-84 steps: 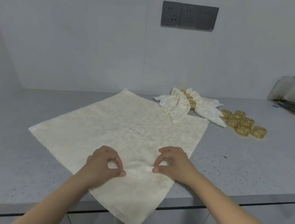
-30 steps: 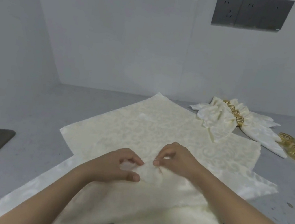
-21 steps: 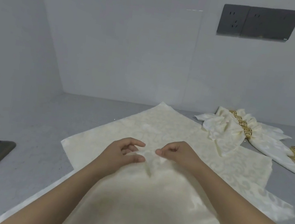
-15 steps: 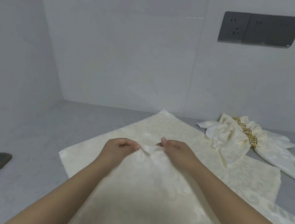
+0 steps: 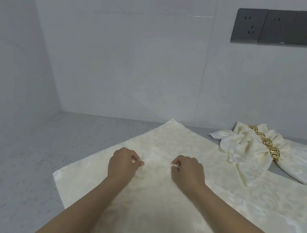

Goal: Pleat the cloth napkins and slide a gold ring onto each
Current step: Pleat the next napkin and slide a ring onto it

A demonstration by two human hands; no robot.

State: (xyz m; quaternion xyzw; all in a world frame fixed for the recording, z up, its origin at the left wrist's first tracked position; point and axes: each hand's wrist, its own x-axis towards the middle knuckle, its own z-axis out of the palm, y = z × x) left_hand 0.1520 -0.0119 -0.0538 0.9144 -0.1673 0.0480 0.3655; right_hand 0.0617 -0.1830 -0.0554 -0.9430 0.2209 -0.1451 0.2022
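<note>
Napkin (image 5: 156,205) lies spread on the grey surface (image 5: 92,127) left of the ringed napkins (image 5: 258,151); I judge it soft and limp, so my left hand (image 5: 122,166) and right hand (image 5: 190,173) pinch its folded-over edge, fingers curled.

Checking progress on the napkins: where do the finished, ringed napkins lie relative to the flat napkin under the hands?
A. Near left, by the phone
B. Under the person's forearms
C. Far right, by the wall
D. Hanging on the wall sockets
C: the ringed napkins lie at the far right near the wall, beyond the flat napkin.
</note>
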